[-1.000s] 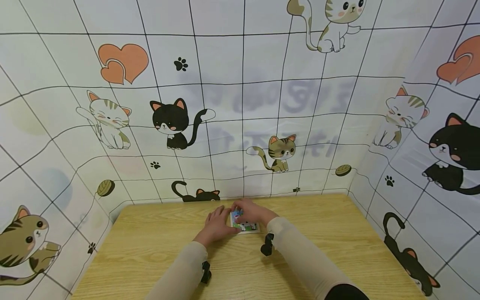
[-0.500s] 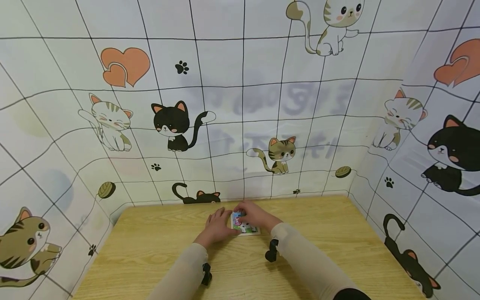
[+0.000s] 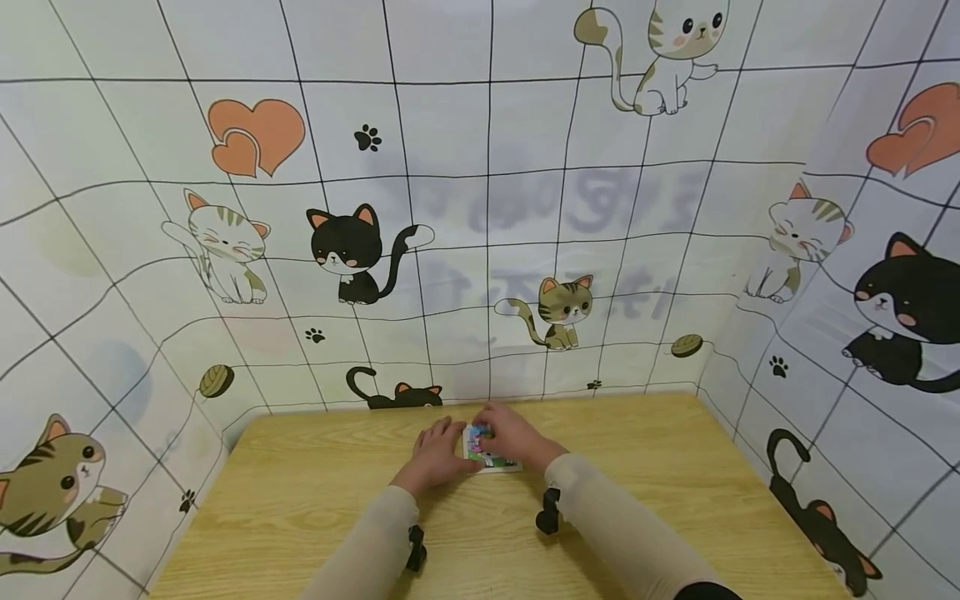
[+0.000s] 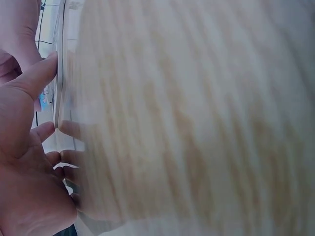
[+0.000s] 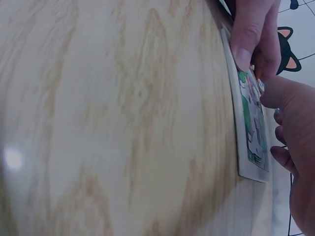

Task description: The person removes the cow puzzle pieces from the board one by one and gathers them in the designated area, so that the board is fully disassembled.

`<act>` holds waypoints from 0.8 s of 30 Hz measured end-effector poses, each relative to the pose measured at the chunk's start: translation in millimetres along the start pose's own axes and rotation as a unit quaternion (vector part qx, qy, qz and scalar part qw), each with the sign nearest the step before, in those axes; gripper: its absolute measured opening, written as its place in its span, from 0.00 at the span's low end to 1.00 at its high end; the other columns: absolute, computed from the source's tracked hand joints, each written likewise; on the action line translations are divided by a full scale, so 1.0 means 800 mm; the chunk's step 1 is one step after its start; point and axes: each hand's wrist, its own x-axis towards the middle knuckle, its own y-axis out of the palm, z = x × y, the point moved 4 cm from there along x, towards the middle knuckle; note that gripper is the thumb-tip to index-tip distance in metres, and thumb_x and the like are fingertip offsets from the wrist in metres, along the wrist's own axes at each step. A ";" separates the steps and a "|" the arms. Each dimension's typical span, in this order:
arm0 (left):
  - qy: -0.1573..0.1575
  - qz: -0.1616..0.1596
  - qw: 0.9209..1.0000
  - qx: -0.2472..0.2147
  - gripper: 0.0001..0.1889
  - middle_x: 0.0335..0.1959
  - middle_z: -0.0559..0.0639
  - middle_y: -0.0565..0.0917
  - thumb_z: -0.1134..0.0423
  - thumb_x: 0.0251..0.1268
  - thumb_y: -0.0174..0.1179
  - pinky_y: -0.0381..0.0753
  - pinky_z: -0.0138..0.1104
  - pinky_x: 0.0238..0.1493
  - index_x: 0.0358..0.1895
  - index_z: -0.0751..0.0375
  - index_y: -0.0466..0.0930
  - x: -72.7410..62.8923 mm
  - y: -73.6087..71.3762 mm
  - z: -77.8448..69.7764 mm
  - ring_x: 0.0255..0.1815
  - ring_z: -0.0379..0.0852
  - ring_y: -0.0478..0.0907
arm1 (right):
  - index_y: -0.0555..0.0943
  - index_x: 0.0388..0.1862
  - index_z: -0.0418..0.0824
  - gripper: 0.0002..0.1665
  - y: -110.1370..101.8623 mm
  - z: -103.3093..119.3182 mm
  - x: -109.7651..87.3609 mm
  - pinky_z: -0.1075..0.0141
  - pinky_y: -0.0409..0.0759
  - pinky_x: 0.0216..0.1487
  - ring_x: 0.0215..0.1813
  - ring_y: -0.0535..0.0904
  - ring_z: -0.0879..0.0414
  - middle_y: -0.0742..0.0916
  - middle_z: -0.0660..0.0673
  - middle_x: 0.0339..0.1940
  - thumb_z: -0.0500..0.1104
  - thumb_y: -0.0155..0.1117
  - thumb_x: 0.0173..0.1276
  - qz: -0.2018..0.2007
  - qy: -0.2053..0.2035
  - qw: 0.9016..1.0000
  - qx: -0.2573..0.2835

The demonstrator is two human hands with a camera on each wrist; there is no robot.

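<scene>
A small picture puzzle [image 5: 253, 123] with a brightly coloured cartoon print and a pale border lies flat near the table's far edge. My left hand [image 3: 437, 454] rests along its left side. The left thumb reaches over the near edge of the puzzle and presses on it, while the other fingers spread out on the table beyond its left side. My right hand [image 3: 512, 435] bends over the puzzle from the right and covers part of the picture. In the right wrist view, its thumb and fingers pinch a small pale-edged puzzle piece [image 5: 261, 85] just above the print.
The light wooden table [image 3: 315, 517] extends to both sides and toward me. Close behind the hands rises a white wall cloth [image 3: 450, 250] with black grid lines and cartoon cats, which also runs along the left and right.
The right hand has shifted slightly over the picture, baring and covering different parts of it. The left hand keeps its place on the puzzle. The head view has tilted up a little.
</scene>
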 end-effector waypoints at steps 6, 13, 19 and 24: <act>-0.004 0.002 1.000 0.005 0.53 0.89 0.67 0.57 0.31 0.65 0.74 0.43 0.71 0.84 0.86 0.56 0.67 0.007 0.008 0.011 0.89 0.71 0.49 | 0.87 0.63 0.43 0.18 -0.015 0.001 -0.013 0.55 0.85 0.58 0.57 0.81 0.52 0.82 0.47 0.56 0.41 0.75 0.77 -0.010 0.008 1.000 0.022; -0.014 0.000 1.000 0.006 0.52 0.90 0.65 0.56 0.34 0.66 0.75 0.43 0.68 0.86 0.87 0.52 0.66 0.013 0.015 0.020 0.90 0.69 0.49 | 0.86 0.65 0.42 0.19 -0.039 -0.005 -0.028 0.51 0.85 0.58 0.60 0.81 0.48 0.81 0.45 0.60 0.40 0.72 0.78 -0.009 0.014 0.999 0.045; -0.013 0.007 1.000 -0.004 0.53 0.89 0.67 0.56 0.33 0.64 0.76 0.41 0.70 0.86 0.86 0.55 0.66 0.001 0.003 0.001 0.90 0.71 0.48 | 0.87 0.62 0.39 0.17 -0.059 -0.008 -0.039 0.49 0.85 0.58 0.61 0.82 0.42 0.83 0.44 0.55 0.37 0.73 0.76 -0.009 0.006 0.997 0.071; -0.015 0.013 1.000 -0.004 0.51 0.88 0.70 0.56 0.37 0.67 0.76 0.42 0.70 0.85 0.85 0.59 0.66 -0.010 -0.010 -0.016 0.89 0.73 0.48 | 0.88 0.61 0.38 0.16 -0.069 -0.017 -0.046 0.51 0.86 0.56 0.58 0.82 0.45 0.85 0.44 0.54 0.36 0.73 0.77 -0.014 0.001 0.997 0.077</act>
